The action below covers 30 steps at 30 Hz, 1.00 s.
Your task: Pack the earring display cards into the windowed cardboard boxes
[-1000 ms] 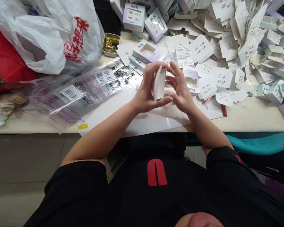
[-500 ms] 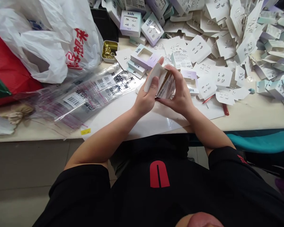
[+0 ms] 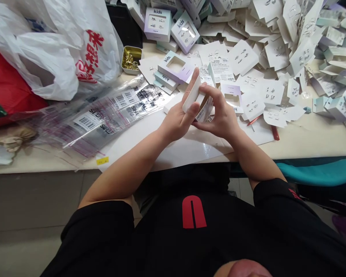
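My left hand (image 3: 177, 118) is closed on a white card (image 3: 192, 95), its thumb on the near face and a finger stretched along the back. Beside the card, my right hand (image 3: 225, 115) grips a small box (image 3: 205, 110) with printed text, thumb below and fingers above. The box's side towards the card looks open. Card and box nearly meet over a white sheet (image 3: 173, 152); whether the card's edge is inside the box I cannot tell. Just behind my hands lies a lilac and mint "kids" box (image 3: 173, 66) with a window.
Cards with rings (image 3: 242, 57) pile up at the back right, with more small boxes (image 3: 336, 109) at the far right. A tin of gold-coloured pieces (image 3: 131, 60) stands behind clear plastic bags (image 3: 103, 115). A white carrier bag (image 3: 60, 50) fills the left. Red tweezers (image 3: 275, 132) lie right.
The card has shifted a little right and tilted steeper, closer to the box. The box has turned slightly, so less of its inside shows. Both hands keep their hold.
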Tool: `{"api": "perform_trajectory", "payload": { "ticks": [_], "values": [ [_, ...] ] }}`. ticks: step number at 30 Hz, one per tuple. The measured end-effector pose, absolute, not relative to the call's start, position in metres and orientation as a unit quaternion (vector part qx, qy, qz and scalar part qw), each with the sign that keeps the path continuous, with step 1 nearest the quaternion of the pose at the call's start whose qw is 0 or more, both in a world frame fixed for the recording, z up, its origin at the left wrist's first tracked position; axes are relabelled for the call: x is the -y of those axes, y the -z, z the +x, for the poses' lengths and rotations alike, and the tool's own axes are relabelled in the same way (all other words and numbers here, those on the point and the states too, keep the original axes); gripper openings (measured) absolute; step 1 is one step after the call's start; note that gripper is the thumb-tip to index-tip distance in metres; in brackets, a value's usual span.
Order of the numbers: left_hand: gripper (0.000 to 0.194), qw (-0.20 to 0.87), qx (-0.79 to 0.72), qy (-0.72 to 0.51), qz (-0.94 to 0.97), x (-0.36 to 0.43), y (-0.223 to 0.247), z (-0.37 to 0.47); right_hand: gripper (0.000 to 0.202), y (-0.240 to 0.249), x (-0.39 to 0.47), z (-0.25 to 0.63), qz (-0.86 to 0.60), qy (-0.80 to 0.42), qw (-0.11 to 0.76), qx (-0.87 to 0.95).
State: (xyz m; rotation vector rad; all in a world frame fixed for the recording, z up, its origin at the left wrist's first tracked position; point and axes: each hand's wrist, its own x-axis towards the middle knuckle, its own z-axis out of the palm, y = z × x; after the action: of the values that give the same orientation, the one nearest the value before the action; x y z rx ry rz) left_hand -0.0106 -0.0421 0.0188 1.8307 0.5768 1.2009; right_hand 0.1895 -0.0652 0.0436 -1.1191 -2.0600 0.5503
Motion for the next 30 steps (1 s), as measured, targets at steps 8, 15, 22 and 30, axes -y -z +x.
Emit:
{"api": "perform_trajectory", "payload": {
  "ticks": [8,15,22,30],
  "values": [
    [0.065,0.505,-0.259,-0.504,0.651,0.043,0.001,0.002,0.086,-0.046,0.057,0.191,-0.467,-0.229,0.367,0.771],
    [0.068,0.378,-0.226,-0.519,0.733,0.042,-0.011,-0.001,0.091,-0.044,0.058,0.19,-0.466,-0.199,0.357,0.785],
    [0.077,0.49,-0.237,-0.476,0.691,0.035,-0.016,-0.009,0.108,-0.05,0.06,0.186,-0.461,-0.139,0.335,0.81],
    [0.061,0.337,-0.26,-0.513,0.745,0.035,-0.01,-0.009,0.11,-0.045,0.061,0.182,-0.439,-0.033,0.34,0.831]
  ]
}}
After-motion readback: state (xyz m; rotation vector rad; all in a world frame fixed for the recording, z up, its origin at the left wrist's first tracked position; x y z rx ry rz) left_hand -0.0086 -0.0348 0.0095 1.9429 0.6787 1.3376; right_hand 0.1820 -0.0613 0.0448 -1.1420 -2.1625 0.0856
